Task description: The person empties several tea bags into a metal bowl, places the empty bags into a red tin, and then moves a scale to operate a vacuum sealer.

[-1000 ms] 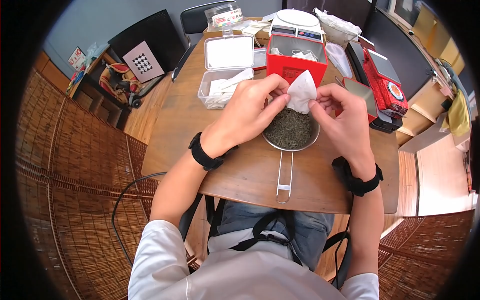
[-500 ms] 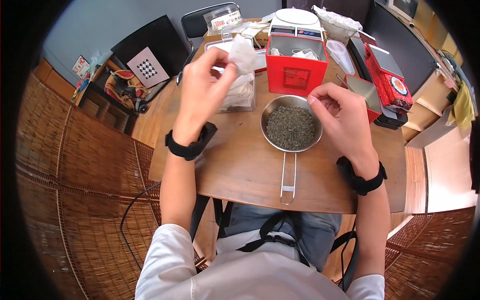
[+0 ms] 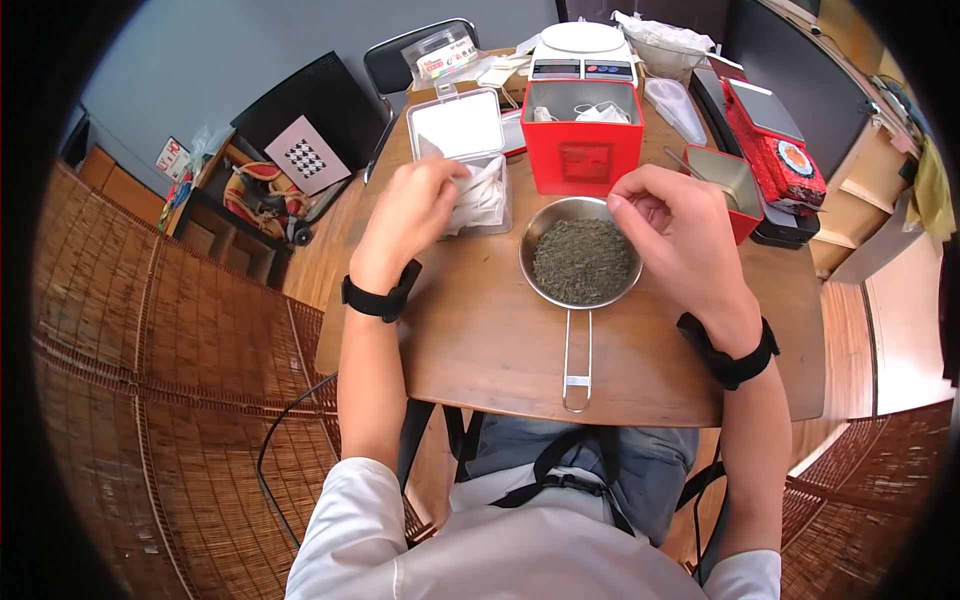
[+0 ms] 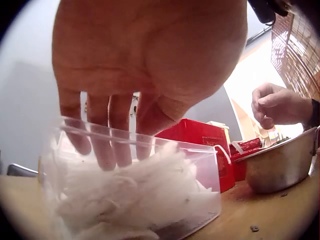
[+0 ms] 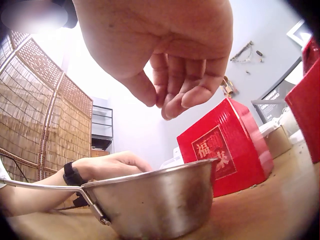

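Observation:
My left hand [image 3: 415,207] reaches down into a clear plastic box [image 4: 205,162]. Its fingers [image 4: 119,145] extend among white tea bags [image 4: 135,197] heaped inside. Over the right rim of a steel pan [image 3: 530,282] hovers my right hand [image 3: 690,225], its fingers loosely bent and nothing between them. Dried tea leaves [image 3: 583,262] fill the pan, whose wire handle [image 3: 577,365] points toward me. In the right wrist view the fingers [image 5: 172,102] hang above the pan.
Behind the pan stands a red box [image 3: 583,160] with white items inside, in front of a kitchen scale [image 3: 582,45]. To the right are a smaller red container [image 3: 730,185] and a red packet [image 3: 775,165]. The plastic box's lid [image 3: 458,122] is raised.
The left hand has carried a white tea bag from above the pan to the plastic box and lowered into it. The right hand has stayed by the pan's rim.

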A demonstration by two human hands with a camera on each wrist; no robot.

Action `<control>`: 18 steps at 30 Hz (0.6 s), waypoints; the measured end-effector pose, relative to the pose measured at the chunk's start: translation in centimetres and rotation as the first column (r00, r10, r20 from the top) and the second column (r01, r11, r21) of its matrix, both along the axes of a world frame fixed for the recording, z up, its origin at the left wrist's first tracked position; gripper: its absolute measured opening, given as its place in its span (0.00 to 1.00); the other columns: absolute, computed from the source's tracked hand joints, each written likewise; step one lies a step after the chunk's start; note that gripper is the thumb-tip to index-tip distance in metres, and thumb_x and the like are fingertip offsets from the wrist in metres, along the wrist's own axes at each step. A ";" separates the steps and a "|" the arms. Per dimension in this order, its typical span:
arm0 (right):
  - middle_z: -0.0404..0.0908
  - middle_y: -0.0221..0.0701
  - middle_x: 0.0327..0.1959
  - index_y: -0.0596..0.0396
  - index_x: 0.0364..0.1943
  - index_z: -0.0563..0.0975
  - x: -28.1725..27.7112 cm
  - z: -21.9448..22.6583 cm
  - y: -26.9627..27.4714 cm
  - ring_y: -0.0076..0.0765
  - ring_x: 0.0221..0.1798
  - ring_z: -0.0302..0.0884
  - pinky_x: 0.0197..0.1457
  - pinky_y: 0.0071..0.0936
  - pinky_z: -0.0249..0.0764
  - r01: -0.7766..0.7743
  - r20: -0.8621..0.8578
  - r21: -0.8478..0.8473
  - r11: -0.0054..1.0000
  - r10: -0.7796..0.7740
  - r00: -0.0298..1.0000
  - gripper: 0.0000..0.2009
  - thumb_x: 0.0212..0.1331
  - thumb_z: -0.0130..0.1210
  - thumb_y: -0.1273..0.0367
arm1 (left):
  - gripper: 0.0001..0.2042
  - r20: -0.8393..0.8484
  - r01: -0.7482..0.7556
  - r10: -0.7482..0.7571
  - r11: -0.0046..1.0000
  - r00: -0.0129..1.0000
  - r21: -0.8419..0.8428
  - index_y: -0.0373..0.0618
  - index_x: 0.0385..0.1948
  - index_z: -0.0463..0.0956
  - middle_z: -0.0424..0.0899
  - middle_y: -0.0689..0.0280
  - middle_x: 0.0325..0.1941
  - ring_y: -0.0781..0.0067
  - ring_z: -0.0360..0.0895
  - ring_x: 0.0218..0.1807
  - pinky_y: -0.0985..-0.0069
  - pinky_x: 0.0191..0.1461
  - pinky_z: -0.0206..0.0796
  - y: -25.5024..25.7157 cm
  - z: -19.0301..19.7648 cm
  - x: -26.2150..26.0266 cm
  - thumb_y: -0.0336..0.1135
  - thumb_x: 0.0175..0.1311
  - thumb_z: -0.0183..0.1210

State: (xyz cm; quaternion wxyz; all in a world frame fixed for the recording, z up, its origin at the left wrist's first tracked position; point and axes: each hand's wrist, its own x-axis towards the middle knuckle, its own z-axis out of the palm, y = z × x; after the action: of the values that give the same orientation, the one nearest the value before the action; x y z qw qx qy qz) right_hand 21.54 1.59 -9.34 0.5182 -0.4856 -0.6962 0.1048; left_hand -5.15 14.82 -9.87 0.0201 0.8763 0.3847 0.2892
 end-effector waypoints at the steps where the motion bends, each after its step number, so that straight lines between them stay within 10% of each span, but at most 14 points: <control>1: 0.81 0.38 0.24 0.63 0.31 0.80 0.0 0.0 0.0 0.35 0.24 0.78 0.30 0.29 0.74 0.004 -0.003 0.004 1.000 -0.004 1.000 0.03 0.57 0.59 0.76 | 0.11 -0.043 0.025 -0.031 0.990 0.999 -0.136 0.33 0.41 0.80 0.84 0.46 0.42 0.45 0.82 0.47 0.63 0.52 0.72 0.0 -0.2 0.0 0.21 0.60 0.50; 8: 0.83 0.42 0.28 0.63 0.32 0.80 0.5 0.5 -0.3 0.42 0.27 0.81 0.31 0.34 0.76 0.009 -0.013 -0.011 1.000 -0.009 1.000 0.04 0.57 0.59 0.75 | 0.09 0.112 0.057 -0.051 0.997 0.992 -0.050 0.33 0.40 0.81 0.86 0.50 0.38 0.54 0.84 0.41 0.67 0.47 0.74 -1.3 3.1 2.4 0.24 0.64 0.53; 18: 0.83 0.42 0.28 0.62 0.31 0.80 0.6 0.8 -0.3 0.42 0.28 0.82 0.33 0.35 0.76 0.002 0.001 -0.026 1.000 -0.002 1.000 0.04 0.57 0.59 0.74 | 0.13 -0.334 0.375 -0.410 0.912 0.849 -0.166 0.39 0.44 0.83 0.85 0.54 0.36 0.62 0.82 0.37 0.67 0.43 0.73 5.6 8.6 12.9 0.33 0.65 0.53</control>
State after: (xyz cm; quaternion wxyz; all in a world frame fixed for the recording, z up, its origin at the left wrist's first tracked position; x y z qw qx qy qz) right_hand 22.18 1.32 -8.55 0.5115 -0.4929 -0.6947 0.1131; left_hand 7.73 20.43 -1.25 0.0490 0.9724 0.2076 0.0943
